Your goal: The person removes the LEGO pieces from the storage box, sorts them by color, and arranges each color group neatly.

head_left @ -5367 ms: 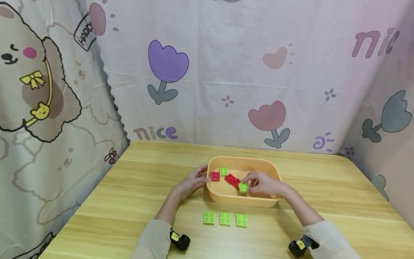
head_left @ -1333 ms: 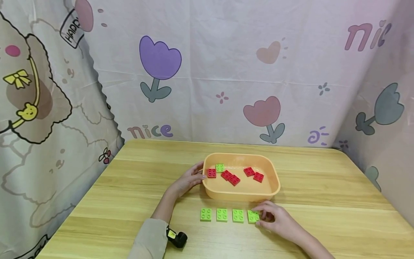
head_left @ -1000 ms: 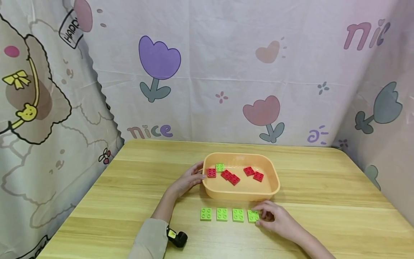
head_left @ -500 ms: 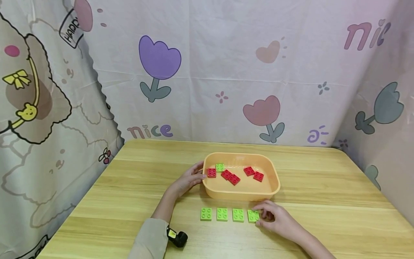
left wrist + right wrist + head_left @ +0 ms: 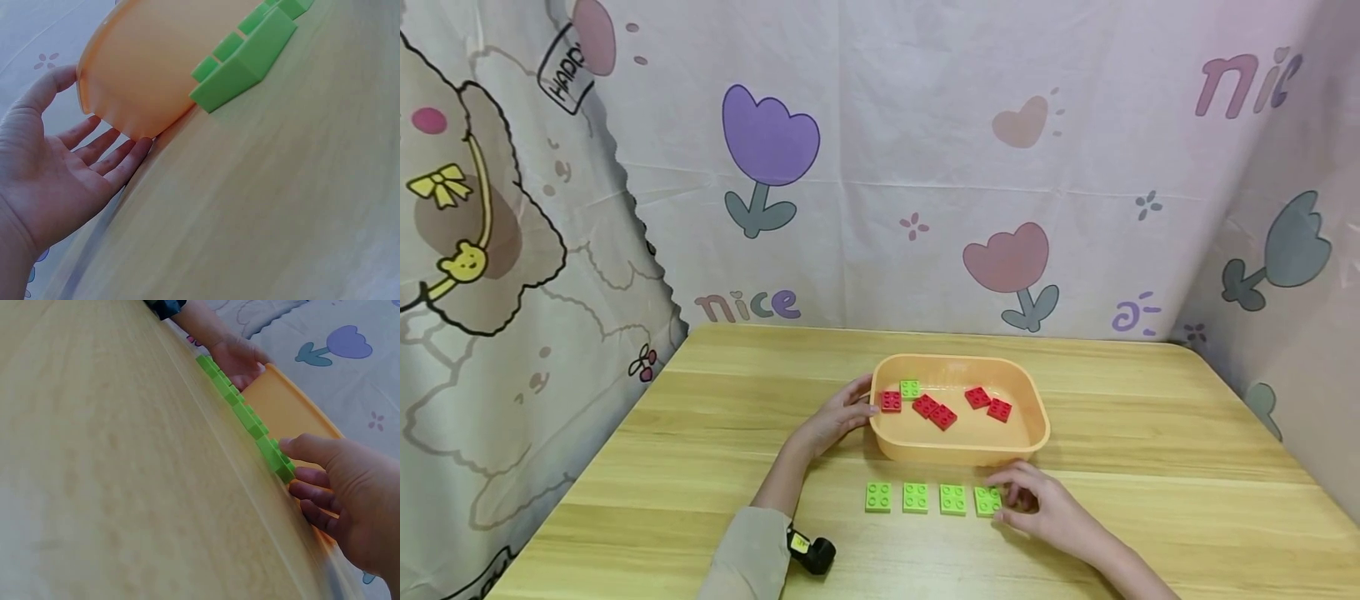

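Observation:
My left hand (image 5: 835,419) holds the left end of an orange plastic bin (image 5: 962,456), its thumb at the rim and the other fingers against the outer wall, as the left wrist view (image 5: 69,156) shows. Inside the bin lie one green building block (image 5: 910,389) and several red building blocks (image 5: 891,402). In front of it, several green blocks (image 5: 915,497) stand studs up in a row on the table. My right hand (image 5: 1048,508) pinches the rightmost green block (image 5: 987,502) between thumb and fingers; the right wrist view shows this block (image 5: 275,459) at the row's end.
The wooden table (image 5: 760,367) runs back to a printed cloth (image 5: 880,208), with more cloth on the left and right. A black wrist camera (image 5: 812,553) is strapped to the left sleeve (image 5: 748,550).
Since the earliest frame, my right hand has brought a green block out of the bin to the row's right end. In the last second, hardly anything has moved; my left hand stays on the bin.

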`<state>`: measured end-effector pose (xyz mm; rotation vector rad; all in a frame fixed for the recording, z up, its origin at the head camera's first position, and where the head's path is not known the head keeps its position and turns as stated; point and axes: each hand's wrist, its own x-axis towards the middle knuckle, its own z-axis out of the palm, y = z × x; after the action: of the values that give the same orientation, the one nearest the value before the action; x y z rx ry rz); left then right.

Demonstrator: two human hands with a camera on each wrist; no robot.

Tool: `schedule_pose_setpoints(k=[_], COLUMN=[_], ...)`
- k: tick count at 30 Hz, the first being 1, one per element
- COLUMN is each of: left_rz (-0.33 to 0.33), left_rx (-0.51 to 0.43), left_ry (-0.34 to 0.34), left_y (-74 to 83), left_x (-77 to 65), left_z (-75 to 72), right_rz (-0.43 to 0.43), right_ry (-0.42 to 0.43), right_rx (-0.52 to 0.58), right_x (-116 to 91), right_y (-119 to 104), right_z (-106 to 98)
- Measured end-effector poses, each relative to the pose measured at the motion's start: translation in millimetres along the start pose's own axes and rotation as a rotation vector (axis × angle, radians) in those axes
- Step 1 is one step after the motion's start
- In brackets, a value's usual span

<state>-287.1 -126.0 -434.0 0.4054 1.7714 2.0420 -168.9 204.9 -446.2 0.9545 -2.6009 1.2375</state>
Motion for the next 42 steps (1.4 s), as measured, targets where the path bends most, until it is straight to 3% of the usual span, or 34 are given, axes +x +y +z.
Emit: schedule_pose_setpoints(k=[15,24,33,42], left_rz=[-0.001,0.003,0.002,0.006], left_rx=[0.018,0.031,0.029,0.009], left_ry=[0.015,0.033,0.025,0.015], left_y=[1.7,2.3,1.5,-0.5], left_x=[-3.1,-4.6,-3.4,-2.1], left_z=[0.6,3.8,2.4,1.1], right_rz=[-0.068,-0.194,-0.209,-0.211], right_ry=[0.03,0.034,-0.003,-0.033], right_rx=[0.009,0.022,0.031,0.027], right_x=[4.2,11.7,37.7,71.8], right_y=[-8.6,-27.4,-53.9,-57.8], right_z=[-3.2,-7.6,-17.2,-21.4])
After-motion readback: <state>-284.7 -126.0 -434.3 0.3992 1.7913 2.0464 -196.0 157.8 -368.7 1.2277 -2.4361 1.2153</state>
